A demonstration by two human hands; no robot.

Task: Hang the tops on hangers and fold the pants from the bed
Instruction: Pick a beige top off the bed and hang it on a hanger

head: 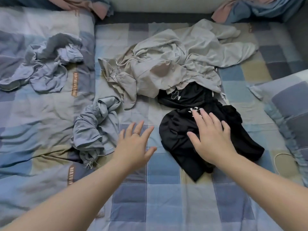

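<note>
Head view is showing a bed covered by a blue, grey and tan checked sheet [166,197], with several crumpled clothes lying on it. The right hand [211,135] is reaching out over a black garment [175,142] with a white print, right of centre. Its fingers are spreading straight and flat, gripping nothing; whether the palm is pressing on the cloth cannot be told. The left hand [135,144], wearing a ring [135,133], is hanging open with fingers apart above the bare sheet, holding nothing. It is sitting between the black garment and a bunched blue-grey garment [93,124] on the left. Farther away, a large pale grey-beige garment with white drawstrings [166,64] is sprawling across the middle, its near edge overlapping the far part of the black cloth. At the far left, a second blue-grey garment [48,67] is lying on a rumpled checked quilt [41,114]. A checked pillow [290,100] is resting at the right edge.
</note>
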